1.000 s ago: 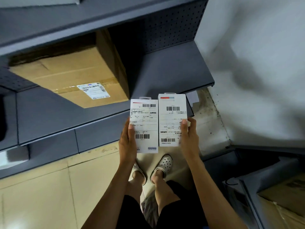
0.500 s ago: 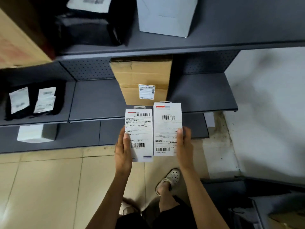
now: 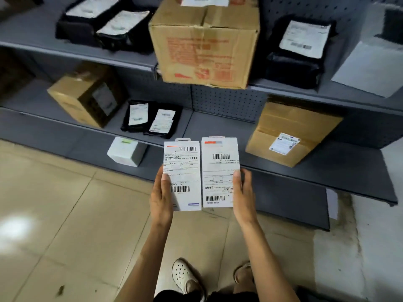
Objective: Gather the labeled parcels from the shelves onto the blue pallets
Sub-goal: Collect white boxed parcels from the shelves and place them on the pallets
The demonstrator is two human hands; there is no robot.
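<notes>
1. Your left hand (image 3: 161,194) grips one labelled white box (image 3: 182,171); your right hand (image 3: 243,194) grips its twin (image 3: 220,168), side by side, at 12 o'clock from your feet.
2. Carrying step, I judge: turn and find the blue pallets, which are out of view.

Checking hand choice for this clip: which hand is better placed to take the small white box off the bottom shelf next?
Left, probably: the small white box sits nearer the left hand; both hands hold parcels, so neither is free.
</notes>
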